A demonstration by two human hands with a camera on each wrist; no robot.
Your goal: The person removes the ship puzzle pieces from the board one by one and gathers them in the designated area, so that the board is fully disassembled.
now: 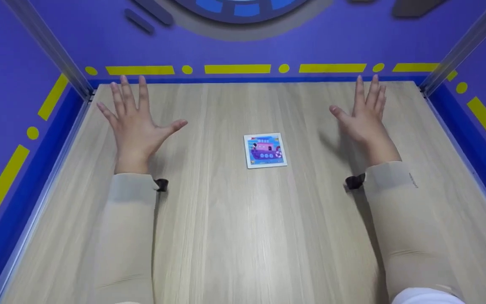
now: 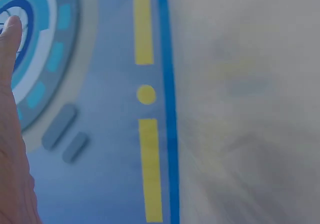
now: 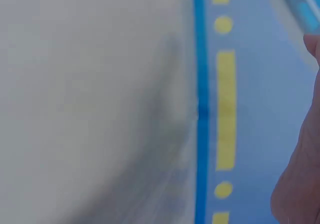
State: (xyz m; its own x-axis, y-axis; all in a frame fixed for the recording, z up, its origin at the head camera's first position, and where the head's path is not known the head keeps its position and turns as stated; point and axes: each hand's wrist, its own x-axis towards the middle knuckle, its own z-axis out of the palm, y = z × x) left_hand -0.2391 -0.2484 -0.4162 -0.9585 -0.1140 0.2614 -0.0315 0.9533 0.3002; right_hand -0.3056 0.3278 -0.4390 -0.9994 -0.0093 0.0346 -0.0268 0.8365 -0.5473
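Observation:
A small square picture puzzle (image 1: 265, 150) with a white border lies on the wooden table (image 1: 226, 236), between the two hands. It shows a pink and purple boat on blue water. To its left is my left hand (image 1: 134, 128), fingers spread and thumb pointing toward the puzzle, holding nothing. My right hand (image 1: 365, 122) is on the other side, fingers straight and thumb out, also holding nothing. Part of the left hand (image 2: 15, 149) shows at the edge of the left wrist view, and part of the right hand (image 3: 302, 159) at the edge of the right wrist view.
A blue-purple back wall (image 1: 243, 50) with yellow dashes and dots rises behind the table. Similar side walls (image 1: 11, 105) stand at left and right, with metal corner posts (image 1: 53, 46). A small black wrist device (image 1: 161, 184) sticks out from the left sleeve, another (image 1: 355, 182) from the right.

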